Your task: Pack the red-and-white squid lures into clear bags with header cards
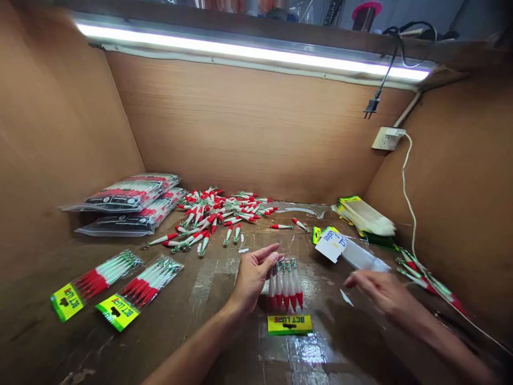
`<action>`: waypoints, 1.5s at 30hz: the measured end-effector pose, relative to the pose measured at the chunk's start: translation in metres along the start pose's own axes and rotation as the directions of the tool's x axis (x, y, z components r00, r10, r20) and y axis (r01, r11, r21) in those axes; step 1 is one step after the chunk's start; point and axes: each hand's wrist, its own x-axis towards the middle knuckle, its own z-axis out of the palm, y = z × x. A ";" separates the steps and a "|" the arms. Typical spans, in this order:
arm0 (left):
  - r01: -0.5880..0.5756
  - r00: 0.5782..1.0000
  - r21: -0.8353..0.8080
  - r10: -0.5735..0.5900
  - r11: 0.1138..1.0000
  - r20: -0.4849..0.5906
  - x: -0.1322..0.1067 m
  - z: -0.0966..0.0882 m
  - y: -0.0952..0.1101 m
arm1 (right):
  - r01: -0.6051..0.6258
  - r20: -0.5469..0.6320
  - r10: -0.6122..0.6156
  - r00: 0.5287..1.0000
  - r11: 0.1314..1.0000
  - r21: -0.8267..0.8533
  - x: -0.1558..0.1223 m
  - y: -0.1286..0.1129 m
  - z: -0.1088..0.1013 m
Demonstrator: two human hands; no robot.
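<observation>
Centre packet: a clear bag on the worktop, directly before the person and between the two hands. It contains a single row of red and white lures, about five visible, hooks pointing away from the person and red ends toward the yellow header card, which reads BCT LURE.

Left hand: thumb and fingers pinch the hook end of this packet. Right hand: fingers curled and blurred, near a small white sliver; whether it grips anything cannot be told.

To the left lie two packets of the same type, the outer packet and the inner packet, side by side, each holding a row of lures beneath its header.

Behind them are large clear bags, an upper bag resting on a lower bag, both filled with red and white contents and bearing dark labels.

A heap of loose lures lies at the rear. At right, yellow-headed bags lie flat in a stack; nearer, a handwritten white card lies against clear sleeves.
</observation>
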 end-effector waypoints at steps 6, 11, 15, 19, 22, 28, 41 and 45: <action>0.013 1.000 0.027 -0.014 1.000 0.022 0.001 -0.001 -0.005 | 0.002 0.272 -0.119 0.955 0.919 0.394 0.057 -0.052 0.094; 0.003 0.996 0.177 -0.018 0.984 0.085 0.012 -0.014 -0.009 | -0.010 0.267 -0.124 0.956 0.893 0.450 0.078 -0.048 0.112; -0.006 0.980 0.335 -0.061 0.942 0.188 0.025 -0.030 -0.010 | -0.127 0.349 -0.049 0.936 0.876 0.465 0.077 -0.039 0.117; -0.044 0.971 0.461 -0.071 0.886 0.228 0.036 -0.044 -0.012 | -0.279 0.483 0.018 0.875 0.835 0.474 0.076 -0.032 0.126; -0.100 0.959 0.559 -0.070 0.823 0.274 0.042 -0.050 -0.014 | -0.239 0.488 -0.020 0.873 0.854 0.462 0.079 -0.024 0.132; -0.229 0.935 0.698 -0.046 0.679 0.352 0.047 -0.052 -0.013 | 0.196 0.285 -0.280 0.917 0.937 0.290 0.079 -0.015 0.133; -0.439 0.899 0.859 0.114 0.265 0.424 0.021 -0.051 0.003 | 0.513 0.223 -0.513 0.829 0.856 0.063 0.062 -0.018 0.132; -0.476 0.880 0.860 0.100 0.182 0.465 0.019 -0.045 0.004 | 0.530 0.219 -0.529 0.820 0.846 0.058 0.060 -0.017 0.132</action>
